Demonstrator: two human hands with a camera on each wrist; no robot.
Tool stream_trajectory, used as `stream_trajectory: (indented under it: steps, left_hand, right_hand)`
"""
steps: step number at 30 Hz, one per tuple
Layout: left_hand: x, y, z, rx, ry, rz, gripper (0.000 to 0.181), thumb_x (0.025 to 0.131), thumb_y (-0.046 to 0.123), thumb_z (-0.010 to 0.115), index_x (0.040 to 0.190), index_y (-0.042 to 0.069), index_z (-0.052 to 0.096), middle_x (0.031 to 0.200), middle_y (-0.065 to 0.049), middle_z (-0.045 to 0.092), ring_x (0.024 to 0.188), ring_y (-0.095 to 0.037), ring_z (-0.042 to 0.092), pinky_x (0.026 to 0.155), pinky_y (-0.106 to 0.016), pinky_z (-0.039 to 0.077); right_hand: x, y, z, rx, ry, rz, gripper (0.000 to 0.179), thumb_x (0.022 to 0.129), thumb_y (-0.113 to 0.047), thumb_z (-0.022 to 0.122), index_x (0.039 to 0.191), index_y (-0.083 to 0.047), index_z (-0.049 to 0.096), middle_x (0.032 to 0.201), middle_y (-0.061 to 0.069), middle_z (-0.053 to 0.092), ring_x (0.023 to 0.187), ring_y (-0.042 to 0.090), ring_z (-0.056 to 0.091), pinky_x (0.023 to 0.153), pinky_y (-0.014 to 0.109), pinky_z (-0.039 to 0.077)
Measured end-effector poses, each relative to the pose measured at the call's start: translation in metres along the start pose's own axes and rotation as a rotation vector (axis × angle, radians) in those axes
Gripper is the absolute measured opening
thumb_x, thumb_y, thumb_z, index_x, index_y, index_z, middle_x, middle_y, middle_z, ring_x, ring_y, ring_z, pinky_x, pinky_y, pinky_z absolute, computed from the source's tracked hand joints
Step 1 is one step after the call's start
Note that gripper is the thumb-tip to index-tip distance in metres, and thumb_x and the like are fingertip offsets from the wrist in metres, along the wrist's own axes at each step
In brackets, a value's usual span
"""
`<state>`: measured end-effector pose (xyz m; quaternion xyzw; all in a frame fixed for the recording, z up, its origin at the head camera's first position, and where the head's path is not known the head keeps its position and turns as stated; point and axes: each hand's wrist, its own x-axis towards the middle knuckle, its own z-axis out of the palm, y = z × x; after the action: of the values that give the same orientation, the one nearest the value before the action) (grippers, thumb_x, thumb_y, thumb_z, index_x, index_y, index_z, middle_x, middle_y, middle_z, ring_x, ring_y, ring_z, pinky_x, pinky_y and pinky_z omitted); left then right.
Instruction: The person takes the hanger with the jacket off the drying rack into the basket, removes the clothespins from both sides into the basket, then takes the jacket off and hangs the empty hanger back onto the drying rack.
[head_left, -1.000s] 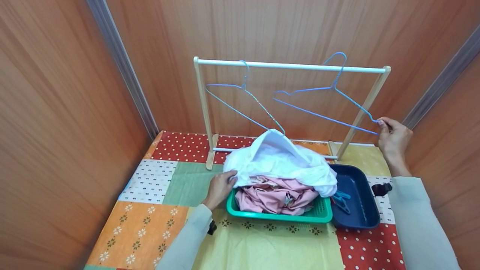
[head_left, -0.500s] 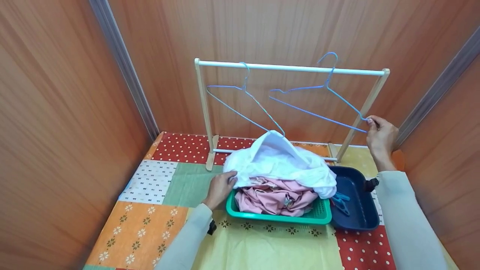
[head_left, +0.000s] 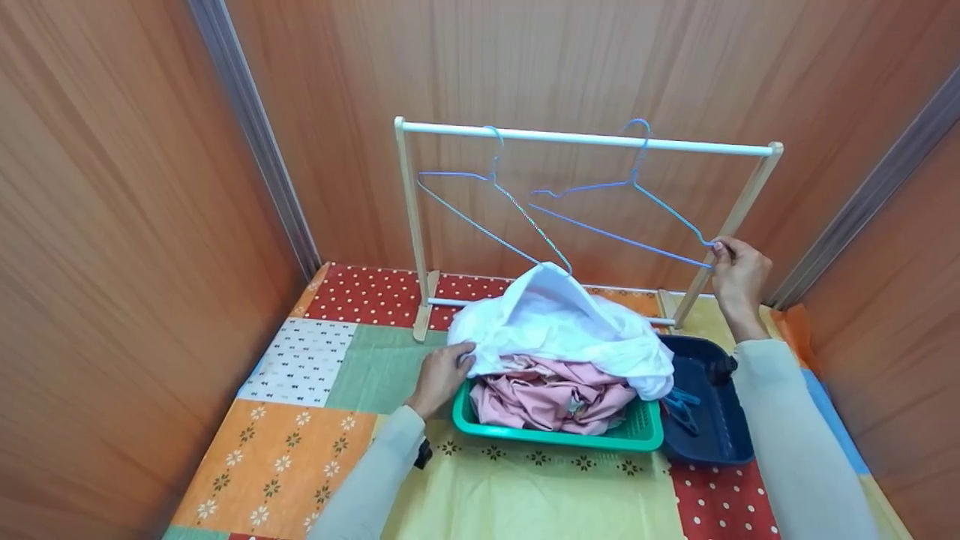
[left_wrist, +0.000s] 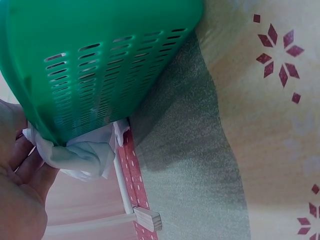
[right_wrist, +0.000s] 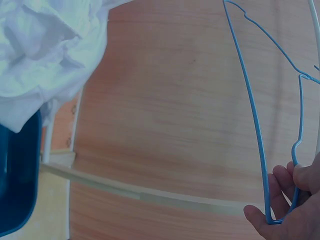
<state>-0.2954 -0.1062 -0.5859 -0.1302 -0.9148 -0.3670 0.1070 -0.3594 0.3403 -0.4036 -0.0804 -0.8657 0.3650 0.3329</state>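
Note:
My right hand (head_left: 741, 276) holds the right end of a blue wire hanger (head_left: 600, 234), whose hook is at the white rod (head_left: 555, 136) of a small wooden rack. In the right wrist view, thumb and fingers are curled about the hanger's corner. My left hand (head_left: 441, 379) grips the edge of a crumpled white garment (head_left: 559, 330) at the basket's left side, as the left wrist view also shows. This garment lies over a pink patterned cloth (head_left: 547, 397) in a green slotted basket (head_left: 555, 437). Its raised peak touches or overlaps the lower corner of a second blue hanger (head_left: 480, 225) on the rod.
Right of the basket stands a dark blue tray (head_left: 724, 427) with blue clothespins (head_left: 682, 412) in it. Wood-grain panels (head_left: 112, 187) enclose the patchwork tablecloth (head_left: 292, 442) on the left, back and right. The rack's wooden post (head_left: 739, 199) is close to my right hand.
My right hand has moved left along the rod with the hanger, and the hook now sits lower at the rod. The left hand and the white garment have stayed in place.

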Motion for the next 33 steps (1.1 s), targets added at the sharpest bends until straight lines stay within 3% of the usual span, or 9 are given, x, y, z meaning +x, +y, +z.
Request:
stream_trajectory:
  steps: [9, 14, 18, 25, 33]
  left_hand:
    - [0.001, 0.001, 0.001, 0.012, 0.005, 0.010, 0.027, 0.095, 0.016, 0.064, 0.121, 0.011, 0.071, 0.125, -0.007, 0.069, 0.116, -0.024, 0.065, 0.096, -0.041, 0.054]
    - [0.002, 0.001, 0.001, 0.004, 0.004, 0.015, 0.027, 0.095, 0.017, 0.064, 0.121, 0.012, 0.071, 0.125, -0.007, 0.069, 0.116, -0.024, 0.066, 0.095, -0.040, 0.054]
    - [0.002, -0.001, 0.001, 0.016, 0.007, 0.024, 0.026, 0.095, 0.016, 0.065, 0.120, 0.012, 0.071, 0.124, -0.007, 0.069, 0.114, -0.024, 0.066, 0.094, -0.041, 0.055]
    - [0.007, 0.001, 0.001, 0.014, 0.003, 0.016, 0.028, 0.095, 0.016, 0.064, 0.122, 0.013, 0.070, 0.127, -0.006, 0.068, 0.118, -0.024, 0.064, 0.097, -0.041, 0.053]
    - [0.003, -0.002, 0.002, -0.004, 0.012, 0.018, 0.027, 0.095, 0.015, 0.065, 0.121, 0.012, 0.071, 0.125, -0.007, 0.069, 0.116, -0.024, 0.065, 0.095, -0.042, 0.054]
  right_hand:
    - [-0.001, -0.005, 0.013, 0.008, -0.015, -0.040, 0.024, 0.100, -0.012, 0.055, 0.106, 0.003, 0.072, 0.105, 0.022, 0.073, 0.094, 0.030, 0.068, 0.074, 0.015, 0.041]
    - [-0.004, -0.004, 0.017, -0.004, -0.033, -0.029, 0.025, 0.101, -0.011, 0.052, 0.109, 0.003, 0.071, 0.107, 0.022, 0.072, 0.097, 0.032, 0.068, 0.082, 0.036, 0.051]
    - [-0.006, -0.002, 0.018, -0.004, -0.059, -0.010, 0.026, 0.102, -0.013, 0.051, 0.111, 0.003, 0.070, 0.109, 0.023, 0.071, 0.101, 0.035, 0.068, 0.088, 0.046, 0.053]
    - [-0.003, 0.001, 0.015, 0.022, -0.143, 0.042, 0.031, 0.103, -0.018, 0.048, 0.128, -0.004, 0.062, 0.123, 0.019, 0.067, 0.114, 0.032, 0.063, 0.099, 0.045, 0.050]
    - [-0.009, 0.005, 0.004, 0.080, -0.174, 0.031, 0.048, 0.102, -0.033, 0.050, 0.145, -0.013, 0.044, 0.138, 0.015, 0.055, 0.129, 0.031, 0.053, 0.110, 0.044, 0.044]
